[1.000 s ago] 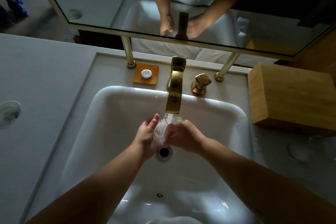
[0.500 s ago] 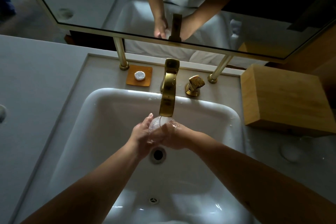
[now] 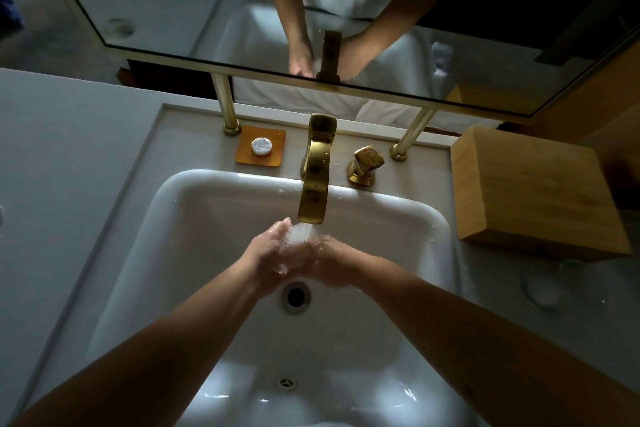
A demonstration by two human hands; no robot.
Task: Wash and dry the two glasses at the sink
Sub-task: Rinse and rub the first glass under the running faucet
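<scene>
Under tap (image 3: 313,184), both hands' fingers (image 3: 277,236) round glass (image 3: 297,236)

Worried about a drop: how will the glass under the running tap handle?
Likely slippery: the glass is wet under the faucet stream, as are both hands. Probably fragile against the hard sink. The left hand and right hand together should steady it.

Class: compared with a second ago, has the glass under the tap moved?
Cannot tell. The glass sits under the faucet spout above the drain, as before; the camera itself shifted.
</scene>
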